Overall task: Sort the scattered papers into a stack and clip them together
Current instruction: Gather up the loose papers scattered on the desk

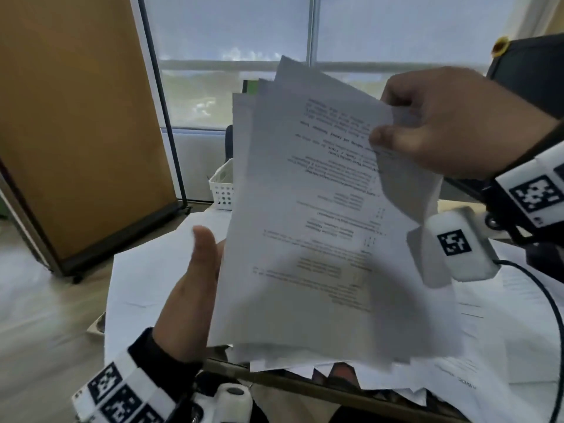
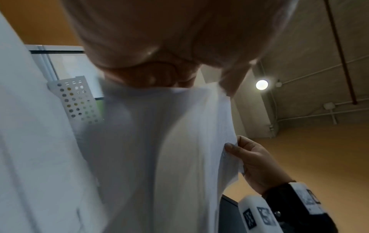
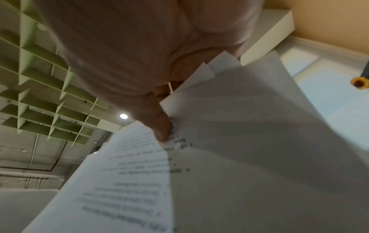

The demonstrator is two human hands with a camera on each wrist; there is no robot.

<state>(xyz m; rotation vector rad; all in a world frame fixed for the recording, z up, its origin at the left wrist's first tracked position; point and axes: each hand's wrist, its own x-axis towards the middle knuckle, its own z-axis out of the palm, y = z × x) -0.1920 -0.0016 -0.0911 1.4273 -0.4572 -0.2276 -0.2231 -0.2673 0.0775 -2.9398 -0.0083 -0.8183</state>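
Holding a fanned sheaf of papers (image 1: 311, 209) upright above the desk (image 1: 287, 380), two hands work its side edges.

The right hand (image 1: 451, 123) pinches the upper right edge, thumb in front; the left hand (image 1: 195, 288) lies open and flat against the left edge. Loose sheets (image 1: 158, 276) cover the desk; only the left wrist view shows the basket's (image 2: 78, 100) holes.

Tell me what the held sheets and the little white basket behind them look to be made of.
Sheets: thin matte office paper, apparently; they bend and fan where the right hand pinches them, and black print shows on them.
Basket: probably moulded white plastic; its wall is punched with even round holes and has a smooth rim.
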